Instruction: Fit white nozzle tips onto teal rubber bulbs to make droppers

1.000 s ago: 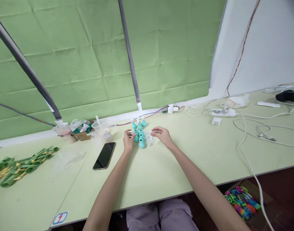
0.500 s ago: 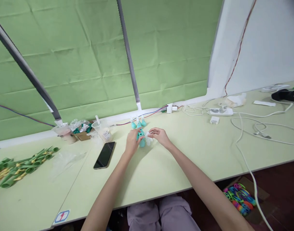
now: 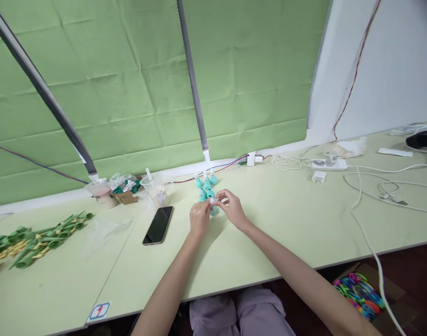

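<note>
Several small teal bottle-shaped pieces (image 3: 206, 183) stand in a cluster on the table, those at the back with white tips. My left hand (image 3: 199, 217) is closed at the near side of the cluster, its fingers curled round a teal bottle-shaped piece (image 3: 213, 211) that they partly hide. Between thumb and forefinger, my right hand (image 3: 232, 210) pinches a small white cap-like piece (image 3: 212, 200) right at the left fingertips, above the teal piece. Whether the white piece is seated on it cannot be seen.
Left of my hands lie a phone (image 3: 158, 226), two drink cups (image 3: 156, 192) (image 3: 101, 193) and a small cardboard box (image 3: 129, 197). Green and yellow plastic parts (image 3: 41, 240) spread at far left. A power strip (image 3: 328, 164) and white cables (image 3: 356, 205) lie right.
My hands have come together, bringing the white piece to the left fingertips. The left hand has lowered toward me from the upright pieces. The whole view has shifted slightly.
</note>
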Available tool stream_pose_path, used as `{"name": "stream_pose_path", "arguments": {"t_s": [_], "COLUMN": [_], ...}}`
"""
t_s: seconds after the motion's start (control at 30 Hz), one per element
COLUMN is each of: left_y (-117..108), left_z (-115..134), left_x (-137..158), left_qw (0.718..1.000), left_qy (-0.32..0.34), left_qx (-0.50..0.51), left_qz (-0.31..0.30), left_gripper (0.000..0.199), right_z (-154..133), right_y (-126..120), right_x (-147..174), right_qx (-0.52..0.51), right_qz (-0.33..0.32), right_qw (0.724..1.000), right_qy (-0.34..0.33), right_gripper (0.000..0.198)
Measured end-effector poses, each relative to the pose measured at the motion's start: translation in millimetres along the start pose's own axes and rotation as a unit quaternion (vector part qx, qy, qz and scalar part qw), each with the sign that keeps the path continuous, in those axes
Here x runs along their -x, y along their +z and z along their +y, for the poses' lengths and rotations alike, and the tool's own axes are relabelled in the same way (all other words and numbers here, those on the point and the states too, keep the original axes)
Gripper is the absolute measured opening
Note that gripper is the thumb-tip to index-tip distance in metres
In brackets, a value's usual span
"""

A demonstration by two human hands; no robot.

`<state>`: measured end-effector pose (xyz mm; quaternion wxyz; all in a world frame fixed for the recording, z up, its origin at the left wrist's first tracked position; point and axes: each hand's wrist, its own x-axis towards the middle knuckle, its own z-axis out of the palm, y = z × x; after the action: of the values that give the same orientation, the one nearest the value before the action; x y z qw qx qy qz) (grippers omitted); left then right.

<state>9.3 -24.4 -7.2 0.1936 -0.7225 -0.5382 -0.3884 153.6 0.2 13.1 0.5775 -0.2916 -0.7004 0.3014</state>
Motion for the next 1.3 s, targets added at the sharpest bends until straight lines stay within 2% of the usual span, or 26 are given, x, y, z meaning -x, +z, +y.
{"name": "stream_pose_path", "arguments": {"t_s": [0.17, 0.3, 0.47, 0.7, 0.8, 0.93, 1.03, 1.17, 1.3], "left_y": [-0.5, 2.4, 3.2, 2.1, 2.1, 1.3, 0.2, -0.4, 0.4], "left_z": [-0.3, 0.0, -0.4, 1.9, 3.4, 4.7, 4.9, 4.7, 5.0], "left_x": [4.2, 5.6, 6.6, 7.1, 7.6, 7.5, 6.8, 6.0, 5.9], "left_qw": [0.999, 0.998, 0.997, 0.995, 0.994, 0.994, 0.995, 0.995, 0.994], "left_qy": [-0.009, -0.003, -0.015, -0.047, -0.06, -0.061, -0.054, -0.045, -0.054], "left_qx": [-0.034, -0.061, -0.076, -0.075, -0.068, -0.072, -0.079, -0.077, -0.082], "left_qz": [-0.008, -0.02, -0.03, -0.054, -0.061, -0.053, -0.041, -0.035, -0.039], "left_gripper": [0.025, 0.027, 0.028, 0.029, 0.028, 0.029, 0.031, 0.029, 0.031], "right_z": [-0.5, 7.0, 11.8, 7.8, 7.4, 9.8, 13.0, 16.5, 16.2], "right_y": [12.9, 19.1, 17.9, 15.7, 15.9, 15.0, 14.1, 14.9, 16.4], "right_x": [11.7, 14.7, 9.9, 12.5, 14.4, 12.7, 9.7, 9.2, 10.5], "right_qx": [0.001, -0.009, -0.031, 0.053, 0.064, 0.021, -0.023, -0.06, -0.085], "right_qz": [0.022, 0.067, 0.063, 0.092, 0.107, 0.087, 0.066, 0.044, 0.049], "right_qw": [1.0, 0.997, 0.995, 0.994, 0.992, 0.996, 0.997, 0.996, 0.993], "right_qy": [-0.004, 0.038, 0.072, -0.002, -0.012, 0.016, 0.037, 0.049, 0.07], "right_gripper": [0.017, 0.016, 0.018, 0.01, 0.009, 0.012, 0.024, 0.018, 0.02]}}
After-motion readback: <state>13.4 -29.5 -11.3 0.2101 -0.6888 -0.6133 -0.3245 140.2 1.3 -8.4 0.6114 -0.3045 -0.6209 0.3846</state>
